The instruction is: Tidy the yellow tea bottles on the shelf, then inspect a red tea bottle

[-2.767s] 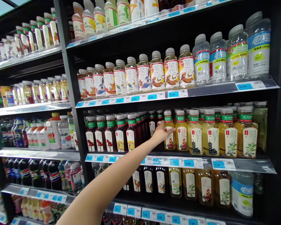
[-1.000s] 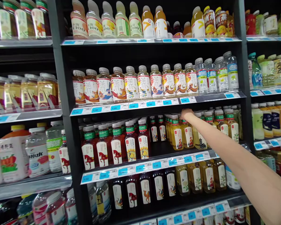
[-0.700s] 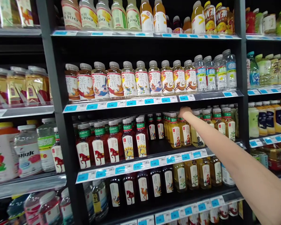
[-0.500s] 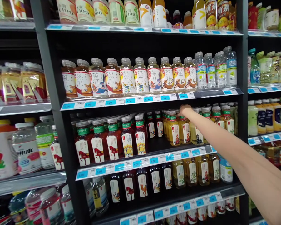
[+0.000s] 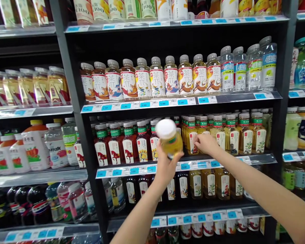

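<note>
My left hand (image 5: 166, 166) is closed around a bottle of yellow tea (image 5: 171, 145) with a white cap, held up in front of the shelf. The bottle is tilted with its cap toward me and blurred by motion. My right hand (image 5: 205, 144) is at the row of green-necked tea bottles, its fingers curled in. Its fingertips are at the label of a yellow tea bottle (image 5: 190, 137) with a red ship picture; whether they grip anything is hidden.
Dark red tea bottles (image 5: 115, 144) stand left on the same shelf. Above is a shelf of white-labelled tea bottles (image 5: 142, 81). A price-tag rail (image 5: 139, 168) runs along the shelf's front edge. More bottles (image 5: 209, 184) fill the shelf below. A dark upright post (image 5: 85, 149) stands at left.
My left hand has come into view holding a yellow tea bottle. My right hand has moved down from the bottle caps to label height. The view has shifted slightly.
</note>
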Motion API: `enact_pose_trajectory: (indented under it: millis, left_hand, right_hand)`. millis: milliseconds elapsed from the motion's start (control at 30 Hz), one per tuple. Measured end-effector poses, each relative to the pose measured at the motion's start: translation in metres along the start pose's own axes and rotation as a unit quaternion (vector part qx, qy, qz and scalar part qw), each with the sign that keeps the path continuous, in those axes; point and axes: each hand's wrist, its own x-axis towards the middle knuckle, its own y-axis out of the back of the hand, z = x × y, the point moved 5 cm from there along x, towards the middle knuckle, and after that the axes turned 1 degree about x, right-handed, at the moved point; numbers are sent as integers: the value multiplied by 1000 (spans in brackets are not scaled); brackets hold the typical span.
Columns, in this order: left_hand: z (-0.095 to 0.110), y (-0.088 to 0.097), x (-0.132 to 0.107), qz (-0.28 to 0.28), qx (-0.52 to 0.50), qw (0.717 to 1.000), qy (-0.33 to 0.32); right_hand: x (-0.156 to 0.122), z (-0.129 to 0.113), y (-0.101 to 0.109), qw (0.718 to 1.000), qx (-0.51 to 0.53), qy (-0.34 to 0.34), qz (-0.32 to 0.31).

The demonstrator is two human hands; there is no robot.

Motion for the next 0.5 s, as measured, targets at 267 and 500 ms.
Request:
enact_pose_trajectory:
  millis: [267,500]
  left_hand:
    - [-77,-62,59,-112,-64,990,53]
    - [-89,-66,52,-171,-3,980,100]
  right_hand:
    - [22,6,32,981,-56,91,160]
    - [44,10,26,976,-80,168,111]
